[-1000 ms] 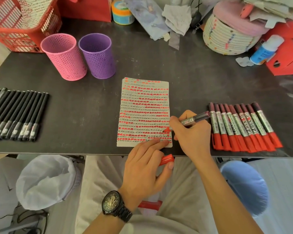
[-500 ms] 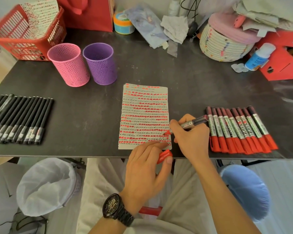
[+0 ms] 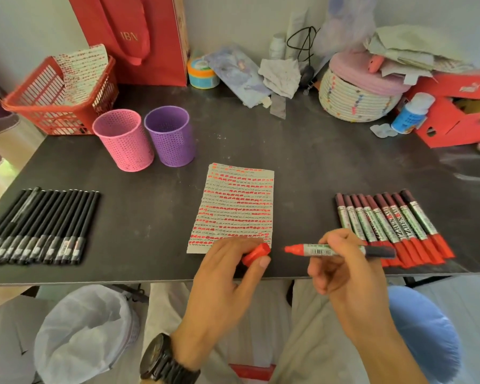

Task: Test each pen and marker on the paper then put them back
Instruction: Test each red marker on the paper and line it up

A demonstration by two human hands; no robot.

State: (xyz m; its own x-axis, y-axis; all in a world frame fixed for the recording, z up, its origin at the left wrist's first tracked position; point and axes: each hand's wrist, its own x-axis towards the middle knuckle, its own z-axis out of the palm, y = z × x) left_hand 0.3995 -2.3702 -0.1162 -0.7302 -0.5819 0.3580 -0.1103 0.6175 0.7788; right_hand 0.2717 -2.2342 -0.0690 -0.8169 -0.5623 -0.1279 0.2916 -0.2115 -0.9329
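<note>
A sheet of paper [image 3: 234, 206] covered in rows of red and black marks lies in the middle of the dark table [image 3: 316, 151]. My right hand [image 3: 341, 261] holds an uncapped red marker [image 3: 330, 250] level above the table's front edge, tip pointing left. My left hand [image 3: 227, 270] pinches the marker's red cap [image 3: 257, 253] at the paper's lower right corner, a short gap from the tip. A row of several capped red markers [image 3: 391, 228] lies to the right. Several black pens [image 3: 39, 228] lie in a row at the left.
A pink cup [image 3: 122, 139] and a purple cup [image 3: 171, 135] stand behind the paper at the left. A red basket [image 3: 58, 95], a red bag [image 3: 130, 37], a woven basket [image 3: 355, 98] and clutter line the back. A lined bin [image 3: 86, 331] sits below the table.
My right hand lifted the marker off the paper and turned it level, tip toward the cap. My left hand shifted right with the cap. The camera tilted up.
</note>
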